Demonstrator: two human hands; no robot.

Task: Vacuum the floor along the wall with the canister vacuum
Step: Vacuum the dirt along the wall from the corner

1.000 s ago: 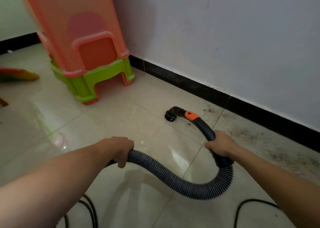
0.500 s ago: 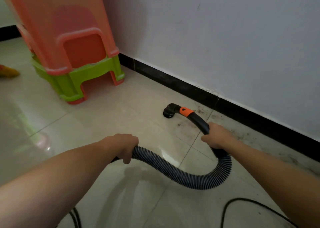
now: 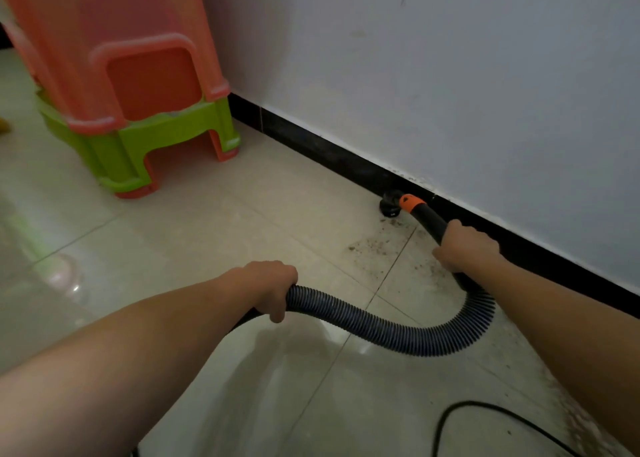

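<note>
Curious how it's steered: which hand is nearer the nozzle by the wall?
Right. The right hand grips the black wand just behind the nozzle; the left hand holds the ribbed hose farther back.

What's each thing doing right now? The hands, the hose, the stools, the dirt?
left hand: grips the hose.
right hand: grips the wand.
hose: curves in a U between the hands.
nozzle: mouth down at the floor, by the baseboard.
stools: stacked, upright.
dirt: scattered on the floor.
</note>
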